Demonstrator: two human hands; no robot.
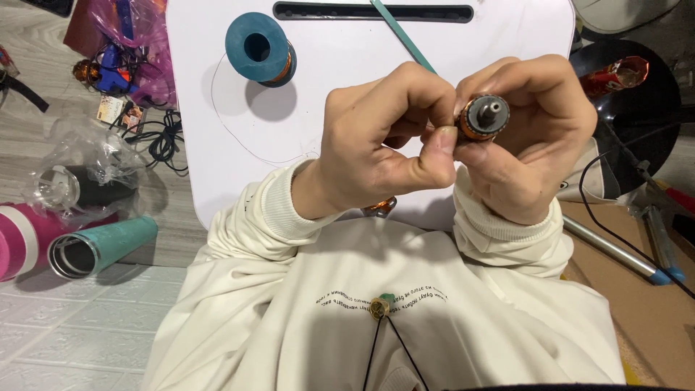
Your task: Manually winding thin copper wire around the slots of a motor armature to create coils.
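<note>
My right hand grips a small motor armature wound with copper wire, its grey end cap and shaft turned toward the camera. My left hand pinches at the armature's left edge with thumb and forefinger. Both hands hover over the near edge of a white lap table. On the table's far left stands a teal spool of copper wire, and a thin wire loops from it across the table. Another small copper part peeks out beneath my left wrist.
A teal strip lies across the table's slot. On the floor at left lie a teal tumbler, a pink tumbler, plastic bags and a blue glue gun. At right are a black round tray, cables and metal rods on cardboard.
</note>
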